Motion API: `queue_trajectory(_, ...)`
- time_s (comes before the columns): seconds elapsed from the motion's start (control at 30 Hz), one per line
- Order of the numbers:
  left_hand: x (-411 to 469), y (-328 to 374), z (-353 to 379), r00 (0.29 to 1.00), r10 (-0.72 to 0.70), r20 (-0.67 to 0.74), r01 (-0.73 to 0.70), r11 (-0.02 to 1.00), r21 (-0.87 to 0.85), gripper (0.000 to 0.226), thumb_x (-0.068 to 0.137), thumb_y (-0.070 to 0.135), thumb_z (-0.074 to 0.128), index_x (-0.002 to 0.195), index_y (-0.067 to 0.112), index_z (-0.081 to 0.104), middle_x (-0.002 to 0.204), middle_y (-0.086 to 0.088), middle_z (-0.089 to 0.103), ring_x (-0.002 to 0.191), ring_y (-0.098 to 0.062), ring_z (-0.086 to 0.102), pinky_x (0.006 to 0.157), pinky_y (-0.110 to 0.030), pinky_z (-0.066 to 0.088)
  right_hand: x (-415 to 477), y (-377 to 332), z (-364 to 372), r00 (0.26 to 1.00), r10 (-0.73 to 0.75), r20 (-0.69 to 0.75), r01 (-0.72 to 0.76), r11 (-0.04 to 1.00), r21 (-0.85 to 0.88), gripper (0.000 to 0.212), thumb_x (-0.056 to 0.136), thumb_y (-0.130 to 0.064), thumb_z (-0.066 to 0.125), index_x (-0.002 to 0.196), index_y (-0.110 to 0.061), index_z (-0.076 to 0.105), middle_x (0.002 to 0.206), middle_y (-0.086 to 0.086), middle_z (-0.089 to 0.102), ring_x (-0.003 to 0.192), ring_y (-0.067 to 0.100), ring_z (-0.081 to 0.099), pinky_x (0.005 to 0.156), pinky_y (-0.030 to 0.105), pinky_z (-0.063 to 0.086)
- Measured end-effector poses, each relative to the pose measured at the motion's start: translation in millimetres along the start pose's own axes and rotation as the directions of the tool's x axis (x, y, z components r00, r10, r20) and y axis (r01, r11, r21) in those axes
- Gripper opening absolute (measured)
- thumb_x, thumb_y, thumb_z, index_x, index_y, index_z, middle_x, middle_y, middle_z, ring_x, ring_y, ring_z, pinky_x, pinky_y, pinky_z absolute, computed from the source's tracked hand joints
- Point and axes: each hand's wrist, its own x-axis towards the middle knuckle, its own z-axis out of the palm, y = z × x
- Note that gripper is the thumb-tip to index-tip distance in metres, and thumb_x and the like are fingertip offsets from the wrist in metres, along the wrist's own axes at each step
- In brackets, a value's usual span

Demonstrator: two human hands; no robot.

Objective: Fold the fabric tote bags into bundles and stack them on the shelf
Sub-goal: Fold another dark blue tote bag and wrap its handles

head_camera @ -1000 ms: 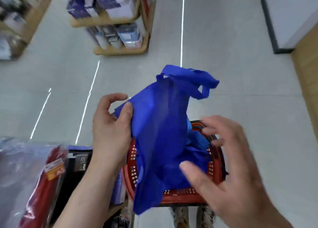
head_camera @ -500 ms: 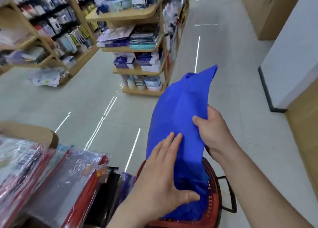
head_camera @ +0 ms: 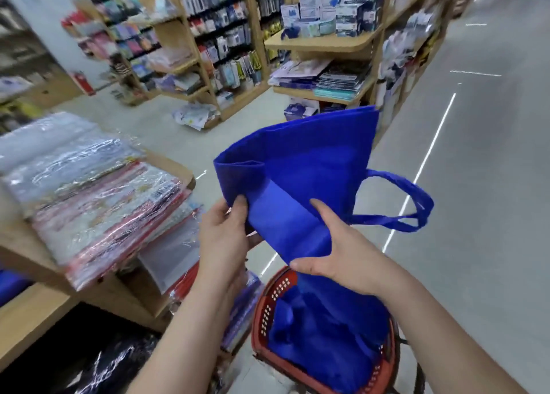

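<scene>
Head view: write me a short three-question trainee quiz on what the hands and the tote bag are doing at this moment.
1. True or false: only the left hand holds the blue tote bag.
2. Where does the loose blue fabric below the hands lie? A: in the red basket; B: on the floor; C: on the plastic-wrapped packs.
3. Fill in: the bag's handle loops hang out to the ____ of the view.
Key: 1 false, the right hand has a grip on it too. 2 A. 3 right.
</scene>
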Motion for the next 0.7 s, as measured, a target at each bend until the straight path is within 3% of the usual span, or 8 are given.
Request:
queue_trajectory(0.1, -22.4, 0.8, -26.7, 0.995, 0.025, -0.095, -0.023, 1.0, 0.018, 0.02, 0.1, 0.009, 0.048, 0.115, 0.016, 0.059, 0.097, 0.0, 0.073, 0.079, -0.017, 0.07, 0.053, -0.03, 0.056, -14.2, -3.8, 11.5, 0.989, -0.136, -0.059, 0.127, 0.983, -0.13, 0.061, 0.083, -0.036, 0.071, 0.138, -0.032, 0.044, 0.13, -0.016, 0.057, 0.117, 0.01, 0.055, 0.095, 0.029, 0.045)
queue_trajectory(0.17, -37.9, 4.4, -59.8, 0.971, 0.197, -0.138, -0.156, 0.952, 0.263, 0.054, 0.092, 0.005, 0.059, 0.138, 0.025, 0.04, 0.125, 0.002, 0.063, 0.106, -0.012, 0.065, 0.081, -0.037, 0.058, -28.4, -20.7, 7.2, 0.96, -0.278, 0.033, 0.267, 0.873, -0.408, 0.048, 0.09, -0.033, 0.063, 0.135, -0.034, 0.046, 0.119, -0.012, 0.062, 0.11, 0.015, 0.057, 0.091, 0.033, 0.047)
queue_trajectory(0.27, -71.9, 19.5, -116.3, 0.82, 0.55, 0.155, -0.431, 0.416, 0.801, 0.097, 0.076, 0.013, 0.07, 0.151, 0.036, 0.013, 0.157, 0.002, 0.026, 0.145, -0.015, 0.024, 0.117, -0.042, 0.025, -43.7, -54.6, 0.0, 0.837, -0.471, 0.278, 0.525, 0.549, -0.651, 0.035, 0.093, -0.025, 0.056, 0.126, -0.036, 0.048, 0.1, -0.01, 0.057, 0.097, 0.018, 0.057, 0.078, 0.035, 0.047)
queue_trajectory(0.33, -96.0, 28.7, -146.4, 0.777, 0.456, 0.433, -0.502, 0.035, 0.864, 0.11, 0.065, 0.017, 0.072, 0.152, 0.037, 0.009, 0.162, 0.002, 0.011, 0.149, -0.022, 0.008, 0.119, -0.051, 0.016, -46.6, -78.1, 7.3, 0.685, -0.584, 0.435, 0.674, 0.282, -0.683, 0.029, 0.076, -0.012, 0.069, 0.092, -0.03, 0.055, 0.07, -0.008, 0.038, 0.067, 0.018, 0.051, 0.05, 0.032, 0.038)
queue_trajectory(0.4, -113.9, 33.4, -166.5, 0.817, 0.291, 0.499, -0.49, -0.108, 0.865, 0.116, 0.06, 0.033, 0.075, 0.151, 0.045, 0.003, 0.162, 0.007, 0.007, 0.149, -0.021, 0.006, 0.116, -0.058, 0.016, -47.2, -95.5, 18.9, 0.536, -0.64, 0.551, 0.769, 0.102, -0.631, 0.051, 0.046, 0.0, 0.074, 0.061, -0.03, 0.036, 0.061, -0.009, 0.02, 0.047, 0.019, 0.041, 0.039, 0.027, 0.023)
queue_trajectory(0.47, -127.3, 32.7, -189.0, 0.852, 0.262, 0.454, -0.454, -0.063, 0.889, 0.118, 0.058, 0.047, 0.074, 0.148, 0.05, -0.002, 0.161, 0.014, 0.005, 0.149, -0.015, 0.005, 0.117, -0.055, 0.015, -47.4, -111.3, 37.2, 0.398, -0.654, 0.643, 0.841, -0.018, -0.54, 0.067, 0.039, 0.005, 0.067, 0.057, -0.031, 0.013, 0.06, -0.011, 0.013, 0.045, 0.017, 0.032, 0.038, 0.029, 0.029)
queue_trajectory(0.57, -148.6, 34.4, -231.4, 0.908, 0.318, 0.272, -0.372, 0.317, 0.872, 0.122, 0.057, 0.045, 0.082, 0.146, 0.053, 0.0, 0.154, 0.029, 0.007, 0.145, 0.004, 0.007, 0.119, -0.024, 0.014, -56.5, -138.4, 72.5, 0.198, -0.655, 0.729, 0.911, -0.152, -0.384, 0.067, 0.041, 0.006, 0.06, 0.056, -0.033, 0.008, 0.06, -0.014, 0.013, 0.048, 0.006, 0.016, 0.04, 0.022, 0.017)
queue_trajectory(0.7, -185.3, 40.8, -293.0, 0.987, 0.156, 0.047, -0.144, 0.697, 0.703, 0.125, 0.058, 0.022, 0.091, 0.141, 0.063, 0.007, 0.146, 0.033, 0.021, 0.136, 0.017, 0.02, 0.106, -0.007, 0.025, -88.6, -176.5, 128.9, 0.073, -0.575, 0.815, 0.946, -0.218, -0.239, 0.039, 0.059, 0.004, 0.056, 0.058, -0.021, 0.026, 0.067, -0.004, 0.041, 0.066, 0.02, 0.044, 0.047, 0.036, 0.034)
